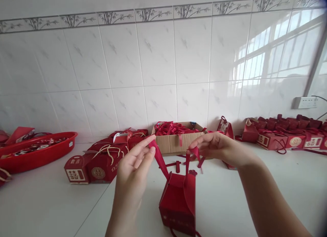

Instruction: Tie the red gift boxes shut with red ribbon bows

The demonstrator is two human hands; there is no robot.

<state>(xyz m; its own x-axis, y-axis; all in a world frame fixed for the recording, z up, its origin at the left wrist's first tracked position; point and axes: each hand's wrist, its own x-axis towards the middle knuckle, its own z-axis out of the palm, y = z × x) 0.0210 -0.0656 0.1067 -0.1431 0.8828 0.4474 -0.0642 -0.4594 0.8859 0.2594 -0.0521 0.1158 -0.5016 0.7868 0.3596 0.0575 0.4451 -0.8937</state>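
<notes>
Head view shows a smooth white countertop running back to a glossy white tiled wall with a grey bamboo-pattern border strip near its top; a window's reflection lies bright on the tiles at right, above a white wall socket; near the front centre the small dark-red paper gift box stands upright on the counter, two long red strips rising from its top; the left hand pinches the left red strip between thumb and fingertips, and the right hand pinches the right red strip likewise, the hands held apart above the box; whether the strips are ribbon or paper I cannot tell through the blur; just behind the hands sits an open brown cardboard carton heaped with red ribbons, with a few loose red pieces on the counter before it; left of the carton lies a huddle of red gift boxes with pale cord, and at the far left a red oval plastic basin; along the wall at right runs a row of dark-red boxes; bare counter lies open to the box's front left and to its right, beneath the right forearm
</notes>
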